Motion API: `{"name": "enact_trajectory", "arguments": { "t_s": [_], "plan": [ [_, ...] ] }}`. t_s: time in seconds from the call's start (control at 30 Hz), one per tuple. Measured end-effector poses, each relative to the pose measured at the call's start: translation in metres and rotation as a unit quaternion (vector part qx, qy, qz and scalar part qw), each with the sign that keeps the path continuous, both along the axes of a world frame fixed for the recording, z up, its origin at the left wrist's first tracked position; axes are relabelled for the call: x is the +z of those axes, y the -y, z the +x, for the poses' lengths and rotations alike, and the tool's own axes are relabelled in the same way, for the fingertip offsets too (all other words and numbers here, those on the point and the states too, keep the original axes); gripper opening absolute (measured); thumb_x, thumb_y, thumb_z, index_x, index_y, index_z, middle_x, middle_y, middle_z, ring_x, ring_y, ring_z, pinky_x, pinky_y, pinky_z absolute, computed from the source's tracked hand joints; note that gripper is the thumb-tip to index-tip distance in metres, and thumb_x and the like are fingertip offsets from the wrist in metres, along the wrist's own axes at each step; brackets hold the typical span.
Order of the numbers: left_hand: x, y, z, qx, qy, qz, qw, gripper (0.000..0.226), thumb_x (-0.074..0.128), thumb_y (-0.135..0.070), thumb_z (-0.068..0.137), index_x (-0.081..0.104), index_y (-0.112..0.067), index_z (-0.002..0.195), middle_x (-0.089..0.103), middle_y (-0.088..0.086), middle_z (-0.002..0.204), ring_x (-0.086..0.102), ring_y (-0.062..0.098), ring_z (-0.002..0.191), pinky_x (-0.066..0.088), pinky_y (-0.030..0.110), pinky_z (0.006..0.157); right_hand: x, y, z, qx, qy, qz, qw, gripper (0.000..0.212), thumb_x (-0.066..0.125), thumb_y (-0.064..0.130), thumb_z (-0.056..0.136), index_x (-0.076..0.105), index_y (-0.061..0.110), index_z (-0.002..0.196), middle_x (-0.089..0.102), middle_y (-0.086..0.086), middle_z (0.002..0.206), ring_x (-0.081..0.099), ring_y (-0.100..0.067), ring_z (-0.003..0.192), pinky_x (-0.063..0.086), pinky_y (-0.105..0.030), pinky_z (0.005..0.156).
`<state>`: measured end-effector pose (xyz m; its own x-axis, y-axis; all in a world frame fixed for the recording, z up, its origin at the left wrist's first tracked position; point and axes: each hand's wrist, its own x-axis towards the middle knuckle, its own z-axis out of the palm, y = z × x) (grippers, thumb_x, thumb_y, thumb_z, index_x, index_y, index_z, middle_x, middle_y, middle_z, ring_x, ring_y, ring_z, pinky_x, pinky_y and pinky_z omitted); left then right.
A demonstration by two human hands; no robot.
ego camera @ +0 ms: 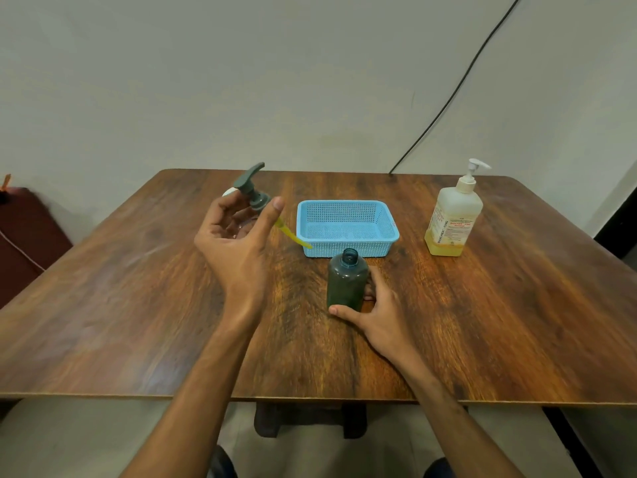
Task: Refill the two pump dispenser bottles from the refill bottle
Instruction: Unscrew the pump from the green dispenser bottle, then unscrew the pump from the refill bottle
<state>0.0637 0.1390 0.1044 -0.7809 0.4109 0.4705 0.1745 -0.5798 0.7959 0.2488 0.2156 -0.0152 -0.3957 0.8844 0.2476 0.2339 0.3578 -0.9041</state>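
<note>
A dark green bottle stands upright in the middle of the table with its neck uncapped. My right hand grips its lower part, thumb in front and fingers behind. My left hand is raised over the table to the left and holds the grey-green pump head by its collar. The pump's yellow-wet dip tube slants down towards the basket. Behind my left hand a clear bottle with a white top shows only in part. The refill bottle, pale with a white pump and some yellow liquid at the bottom, stands at the right.
A light blue perforated basket sits just behind the green bottle with nothing in it. The wooden table ends at a wall. A black cable runs down the wall. A dark red seat is at the left.
</note>
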Motion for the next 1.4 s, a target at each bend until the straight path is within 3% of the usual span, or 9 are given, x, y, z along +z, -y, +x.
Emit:
{"name": "enact_trajectory", "arguments": {
  "t_s": [0.1, 0.2, 0.43, 0.63, 0.8, 0.93, 1.13, 1.23, 1.4],
  "plan": [
    [-0.016, 0.002, -0.007, 0.02, -0.05, -0.046, 0.997, 0.037, 0.087, -0.007, 0.079, 0.069, -0.003, 0.111, 0.075, 0.004, 0.101, 0.072, 0.009, 0.09, 0.058, 0.022, 0.08, 0.0, 0.0, 0.0, 0.0, 0.002, 0.001, 1.0, 0.08, 0.091, 0.034, 0.073, 0.046, 0.034, 0.14, 0.056, 0.018, 0.135, 0.053, 0.015, 0.113, 0.044, -0.002, 0.083],
    [-0.044, -0.001, -0.013, 0.032, -0.103, -0.117, 0.987, 0.036, 0.088, -0.014, 0.079, 0.071, -0.008, 0.11, 0.076, 0.0, 0.1, 0.074, 0.012, 0.092, 0.061, 0.03, 0.083, 0.001, 0.0, 0.0, 0.001, 0.001, 0.003, 1.0, 0.078, 0.091, 0.033, 0.073, 0.045, 0.038, 0.136, 0.056, 0.023, 0.132, 0.053, 0.018, 0.111, 0.045, -0.002, 0.083],
    [-0.088, -0.004, -0.009, 0.04, -0.195, -0.236, 0.951, 0.024, 0.08, -0.012, 0.088, 0.07, -0.02, 0.109, 0.071, -0.007, 0.107, 0.067, 0.005, 0.101, 0.06, 0.028, 0.09, 0.0, 0.001, 0.001, 0.003, 0.005, 0.005, 1.0, 0.076, 0.09, 0.032, 0.074, 0.044, 0.04, 0.134, 0.051, 0.031, 0.127, 0.048, 0.026, 0.108, 0.042, 0.001, 0.082],
    [-0.107, -0.011, -0.018, 0.053, -0.313, -0.339, 0.886, 0.024, 0.075, -0.005, 0.087, 0.068, -0.012, 0.108, 0.066, 0.004, 0.112, 0.062, 0.016, 0.102, 0.058, 0.036, 0.093, 0.001, -0.001, 0.001, 0.001, 0.007, 0.008, 1.0, 0.08, 0.09, 0.035, 0.073, 0.043, 0.04, 0.138, 0.053, 0.027, 0.13, 0.049, 0.023, 0.11, 0.042, 0.0, 0.083],
    [-0.114, -0.016, -0.021, 0.048, -0.331, -0.421, 0.843, 0.025, 0.073, -0.008, 0.09, 0.068, -0.007, 0.115, 0.064, 0.009, 0.118, 0.06, 0.024, 0.108, 0.043, 0.026, 0.089, 0.0, -0.001, 0.0, -0.005, 0.013, 0.015, 1.0, 0.085, 0.09, 0.039, 0.072, 0.043, 0.037, 0.143, 0.053, 0.027, 0.131, 0.051, 0.02, 0.112, 0.045, -0.006, 0.088],
    [-0.115, -0.015, -0.023, 0.045, -0.319, -0.43, 0.843, 0.027, 0.074, -0.011, 0.09, 0.068, -0.009, 0.117, 0.063, 0.007, 0.118, 0.053, 0.014, 0.102, 0.041, 0.023, 0.086, 0.002, 0.002, 0.0, -0.008, 0.015, 0.016, 1.0, 0.084, 0.09, 0.039, 0.073, 0.042, 0.04, 0.141, 0.052, 0.029, 0.131, 0.051, 0.018, 0.111, 0.045, -0.01, 0.089],
    [-0.111, -0.01, -0.015, 0.017, -0.308, -0.405, 0.861, 0.046, 0.08, -0.021, 0.087, 0.061, -0.014, 0.128, 0.057, 0.007, 0.133, 0.053, 0.021, 0.123, 0.044, 0.028, 0.1, 0.005, 0.005, 0.0, -0.011, 0.022, 0.017, 1.0, 0.082, 0.09, 0.038, 0.073, 0.039, 0.046, 0.137, 0.048, 0.033, 0.128, 0.05, 0.018, 0.109, 0.043, -0.007, 0.086],
    [-0.105, -0.006, -0.002, 0.014, -0.323, -0.347, 0.881, 0.048, 0.078, -0.015, 0.086, 0.06, -0.017, 0.13, 0.053, 0.006, 0.14, 0.05, 0.021, 0.132, 0.046, 0.042, 0.111, 0.006, 0.007, 0.001, -0.011, 0.028, 0.018, 0.999, 0.084, 0.089, 0.041, 0.074, 0.038, 0.044, 0.14, 0.047, 0.03, 0.131, 0.047, 0.019, 0.109, 0.042, -0.002, 0.082],
    [-0.093, 0.001, 0.028, -0.067, -0.255, -0.275, 0.925, 0.058, 0.073, -0.002, 0.08, 0.059, -0.021, 0.133, 0.055, -0.004, 0.138, 0.049, 0.007, 0.131, 0.044, 0.04, 0.114, 0.009, 0.01, 0.004, 0.017, 0.008, -0.01, 1.0, 0.088, 0.091, 0.031, 0.074, 0.035, 0.045, 0.14, 0.045, 0.036, 0.133, 0.045, 0.026, 0.117, 0.04, 0.0, 0.09]
  ]
}}
